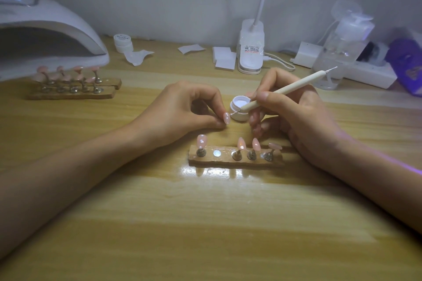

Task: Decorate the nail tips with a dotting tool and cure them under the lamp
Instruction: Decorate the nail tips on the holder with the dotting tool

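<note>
Head view: a wooden table [205, 223] fills the scene. The white curing lamp [45, 29] stands at the far left, its opening facing the near side.

Both forearms lie on the table. The left hand [182, 107] sits centre, thumb and forefinger curled and pinching one pink nail tip [226, 117]. The right hand [296, 109] is just right of it, fingers closed in a pen grip round the dotting tool [280, 91].

At the far edge stand a white desk lamp base [250, 52], a clear pump bottle [340, 48] to its right, and a white power strip [370, 75] behind the bottle.

Two wooden holders [75, 94] lie side by side in front of the curing lamp, carrying pink tips on metal stands. A third wooden holder [228, 163] lies near the hands, bearing four pink nail tips [201, 140] on stands and one bare metal disc [217, 153].

White wipes [225, 59] lie left of the desk lamp base. A closed white pot [123, 42] stands right of the curing lamp. An open white pot [238, 117] sits between the two hands.

The tool slants down to the left across the open pot, and its fine metal end reaches the pinched tip. Whether it touches cannot be told.
</note>
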The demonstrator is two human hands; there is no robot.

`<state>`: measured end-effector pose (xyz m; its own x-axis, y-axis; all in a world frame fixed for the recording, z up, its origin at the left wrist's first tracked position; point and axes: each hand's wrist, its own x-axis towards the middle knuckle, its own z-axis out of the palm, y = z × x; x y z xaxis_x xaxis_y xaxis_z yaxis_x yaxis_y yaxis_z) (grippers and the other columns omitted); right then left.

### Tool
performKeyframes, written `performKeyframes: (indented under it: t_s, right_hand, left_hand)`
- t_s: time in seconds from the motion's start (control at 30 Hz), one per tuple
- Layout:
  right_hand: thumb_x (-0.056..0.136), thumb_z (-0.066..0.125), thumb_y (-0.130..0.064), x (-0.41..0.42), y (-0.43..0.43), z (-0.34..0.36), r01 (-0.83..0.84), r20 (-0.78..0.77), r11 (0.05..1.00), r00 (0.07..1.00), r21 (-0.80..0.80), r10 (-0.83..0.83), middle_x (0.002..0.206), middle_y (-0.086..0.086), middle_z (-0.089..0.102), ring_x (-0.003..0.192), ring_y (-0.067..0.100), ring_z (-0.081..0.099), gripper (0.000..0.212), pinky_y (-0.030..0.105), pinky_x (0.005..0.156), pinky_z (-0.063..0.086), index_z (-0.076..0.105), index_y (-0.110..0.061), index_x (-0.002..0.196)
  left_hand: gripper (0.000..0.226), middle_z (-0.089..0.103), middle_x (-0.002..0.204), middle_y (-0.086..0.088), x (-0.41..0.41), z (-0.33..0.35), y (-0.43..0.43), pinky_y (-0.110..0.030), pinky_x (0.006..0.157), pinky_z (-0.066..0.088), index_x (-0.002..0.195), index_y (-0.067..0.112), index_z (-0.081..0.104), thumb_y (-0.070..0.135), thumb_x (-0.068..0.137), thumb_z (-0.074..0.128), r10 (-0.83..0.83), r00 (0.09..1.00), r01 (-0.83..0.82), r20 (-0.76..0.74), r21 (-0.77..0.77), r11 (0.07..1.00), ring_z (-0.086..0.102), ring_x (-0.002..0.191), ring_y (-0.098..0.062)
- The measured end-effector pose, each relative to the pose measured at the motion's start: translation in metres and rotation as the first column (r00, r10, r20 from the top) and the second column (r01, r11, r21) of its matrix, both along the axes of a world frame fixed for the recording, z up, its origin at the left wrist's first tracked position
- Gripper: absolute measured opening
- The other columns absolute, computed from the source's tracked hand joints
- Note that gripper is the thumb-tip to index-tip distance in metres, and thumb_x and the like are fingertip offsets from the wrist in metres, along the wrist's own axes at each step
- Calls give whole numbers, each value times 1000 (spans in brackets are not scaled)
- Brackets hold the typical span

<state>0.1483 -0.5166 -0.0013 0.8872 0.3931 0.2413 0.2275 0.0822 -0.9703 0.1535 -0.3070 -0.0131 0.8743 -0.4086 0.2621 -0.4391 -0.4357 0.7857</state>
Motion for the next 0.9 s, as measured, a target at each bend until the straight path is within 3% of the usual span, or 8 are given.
performKeyframes:
  t_s: [0.13, 0.27, 0.47, 0.9]
  right_hand:
    - [94, 55, -14, 2, -4, 1, 138, 120, 988, 982, 72, -146, 65, 6, 64, 56, 16, 60, 17, 25, 52, 50, 50, -17, 78]
    - [99, 55, -8, 7, -6, 1, 243, 203, 970, 951, -31, -232, 57, 0, 58, 49, 15, 51, 23, 22, 49, 45, 44, -13, 80]
    - [98, 57, -11, 10, -5, -4, 220, 177, 962, 966, -163, -191, 59, 5, 57, 50, 19, 51, 22, 23, 47, 44, 44, -13, 80]
    - [97, 59, -12, 12, -6, -6, 206, 156, 965, 971, -164, -181, 61, 6, 60, 51, 23, 53, 22, 25, 47, 45, 46, -13, 80]
  left_hand:
    - [17, 74, 78, 12, 0, 0, 0, -11, 69, 48, 74, 23, 71, 9, 77, 81, 4, 1000, -4, 4, 2, 1000, 67, 70, 1]
    - [16, 75, 80, 11, 0, 0, 0, -12, 71, 49, 74, 22, 71, 9, 77, 81, 9, 1000, -9, 6, 0, 1000, 68, 72, -1]
    - [16, 75, 81, 10, 0, 0, 0, -10, 71, 49, 74, 22, 71, 9, 77, 81, 9, 1000, -9, 2, 1, 1000, 69, 74, -1]
    - [16, 75, 79, 12, 0, 0, 0, -7, 67, 45, 74, 22, 72, 9, 77, 81, 7, 1000, -7, -6, 1, 1000, 68, 71, 2]
